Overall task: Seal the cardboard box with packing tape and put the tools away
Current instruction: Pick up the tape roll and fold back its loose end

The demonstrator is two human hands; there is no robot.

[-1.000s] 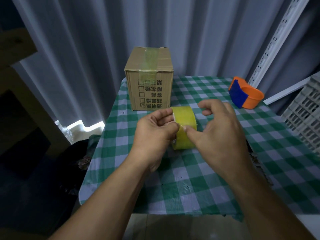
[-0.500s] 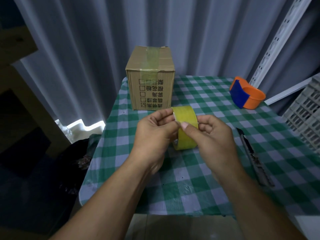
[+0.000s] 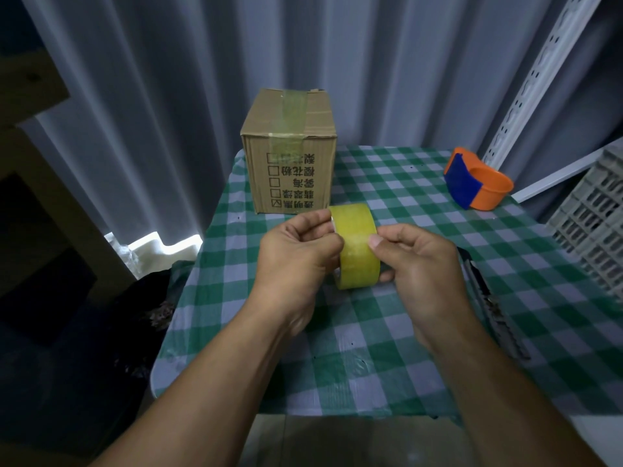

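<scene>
Both hands, left hand (image 3: pixel 296 261) and right hand (image 3: pixel 424 267), grip a yellow roll of packing tape (image 3: pixel 357 246) above the counter's (image 3: pixel 387 372) middle. A taped brown cardboard box (image 3: pixel 290 153) stands at its far left corner.

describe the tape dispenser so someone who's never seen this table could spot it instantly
Start at the green-and-white checked table. Go to its far right corner, well right of the cardboard box. The tape dispenser lies there alone: a bright orange curved shell with a blue panel, the only orange thing in view.
</scene>
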